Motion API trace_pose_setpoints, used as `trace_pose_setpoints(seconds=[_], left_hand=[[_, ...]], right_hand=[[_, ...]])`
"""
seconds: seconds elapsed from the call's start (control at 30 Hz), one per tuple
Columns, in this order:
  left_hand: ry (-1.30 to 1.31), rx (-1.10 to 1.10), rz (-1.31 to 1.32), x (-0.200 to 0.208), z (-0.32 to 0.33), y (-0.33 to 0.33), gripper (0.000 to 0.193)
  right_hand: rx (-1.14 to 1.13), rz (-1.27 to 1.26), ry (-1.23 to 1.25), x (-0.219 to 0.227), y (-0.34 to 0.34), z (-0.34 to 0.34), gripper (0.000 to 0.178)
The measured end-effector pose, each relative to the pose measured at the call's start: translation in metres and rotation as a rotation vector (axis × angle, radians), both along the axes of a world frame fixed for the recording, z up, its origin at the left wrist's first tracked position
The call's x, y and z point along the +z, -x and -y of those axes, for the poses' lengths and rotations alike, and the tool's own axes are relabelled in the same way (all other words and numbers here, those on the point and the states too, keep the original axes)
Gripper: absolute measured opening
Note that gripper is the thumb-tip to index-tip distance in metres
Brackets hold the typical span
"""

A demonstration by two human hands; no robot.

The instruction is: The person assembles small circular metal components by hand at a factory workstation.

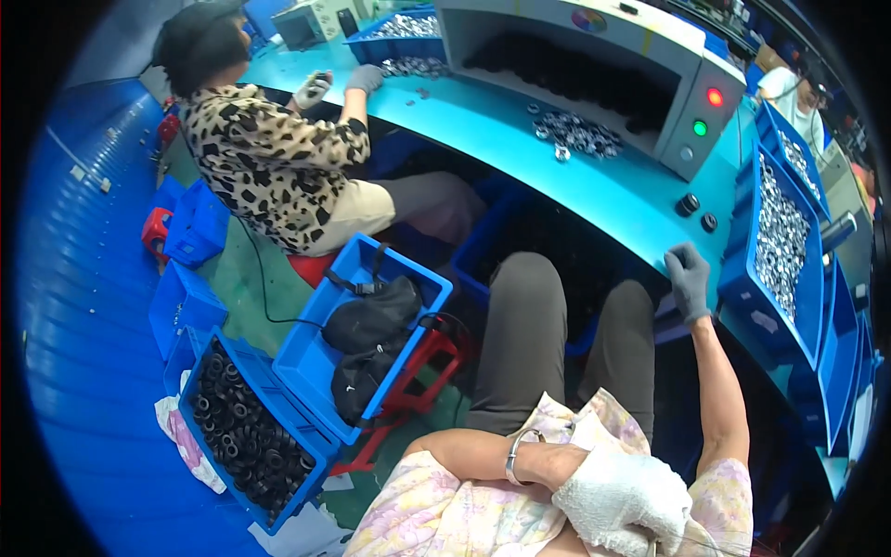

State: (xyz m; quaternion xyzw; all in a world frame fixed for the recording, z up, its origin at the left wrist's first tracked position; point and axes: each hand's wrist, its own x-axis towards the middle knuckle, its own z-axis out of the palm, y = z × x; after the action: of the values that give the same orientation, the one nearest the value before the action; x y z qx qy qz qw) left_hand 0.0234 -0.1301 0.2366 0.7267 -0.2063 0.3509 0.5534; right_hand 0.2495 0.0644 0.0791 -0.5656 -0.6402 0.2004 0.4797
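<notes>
Blue corrugated wall (83, 306) and a curved turquoise workbench (520, 172) enclose the seated worker. Grey-gloved fingers of the right hand (688, 276) curl inward at the bench's near edge; whether they grip anything cannot be told. Across the torso lies the left hand (620, 501) in a thick white glove, its fingers bent downward and partly hidden, so that their opening and any contents cannot be determined. Just beyond the right hand, two short black cylindrical pieces (688, 204) stand on the bench, near a blue plastic tray (742, 288) filled with small silvery metal parts. Farther off, a loose heap of silvery rings (580, 136) lies before the dark opening of a pale box-shaped machine (691, 121) with red and green lamps. At the left, a co-worker in a spotted shirt (260, 158) sits at the bench, above a blue crate (278, 408) of black rings on the floor side.
</notes>
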Motion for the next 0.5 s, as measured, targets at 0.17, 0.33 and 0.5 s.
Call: trace_pose_setpoints(seconds=[0.17,0.33,0.5], left_hand=[[0.131,-0.011,-0.304,0.008,0.0,-0.003,0.019],[0.118,0.052,-0.338,0.013,-0.025,-0.035,0.016],[0.091,0.128,-0.43,0.021,-0.072,-0.092,0.019]], right_hand=[[0.051,-0.058,0.031,0.027,0.003,0.01,0.009],[0.091,-0.086,0.049,0.04,-0.014,0.0,0.007],[0.098,-0.085,0.034,0.043,-0.05,-0.018,0.011]])
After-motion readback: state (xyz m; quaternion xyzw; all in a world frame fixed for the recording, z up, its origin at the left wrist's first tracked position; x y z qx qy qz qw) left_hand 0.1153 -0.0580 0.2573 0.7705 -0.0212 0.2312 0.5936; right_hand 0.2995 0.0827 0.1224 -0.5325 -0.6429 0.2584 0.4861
